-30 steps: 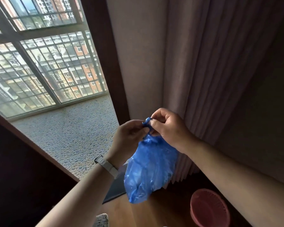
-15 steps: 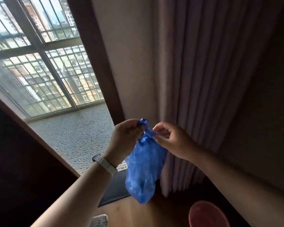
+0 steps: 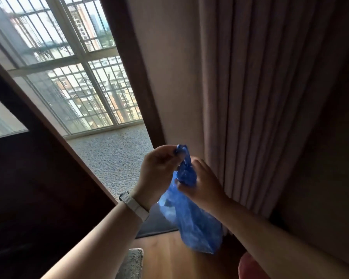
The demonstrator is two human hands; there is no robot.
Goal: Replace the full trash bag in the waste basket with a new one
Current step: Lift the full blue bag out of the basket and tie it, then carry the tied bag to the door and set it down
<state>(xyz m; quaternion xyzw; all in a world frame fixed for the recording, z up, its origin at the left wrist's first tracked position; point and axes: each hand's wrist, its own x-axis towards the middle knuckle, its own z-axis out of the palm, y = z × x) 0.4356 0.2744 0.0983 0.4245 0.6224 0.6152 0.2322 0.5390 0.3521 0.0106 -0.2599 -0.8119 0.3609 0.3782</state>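
A full blue trash bag hangs in the air in front of me, its neck twisted into a rope at the top. My left hand, with a white watch strap on its wrist, pinches the upper end of that twisted neck. My right hand curls its fingers round the neck just below. The pink waste basket shows only as a rim at the bottom edge, under my right forearm, mostly hidden.
A pleated beige curtain hangs right behind the bag. A dark door frame opens onto a pebbled balcony floor with barred windows. A dark mat and a grey rug corner lie on the wooden floor.
The view has tilted upward, so the basket has slid nearly out of sight. My right hand went from pinching the bag's top to curling round the neck lower down; the bag swung right.
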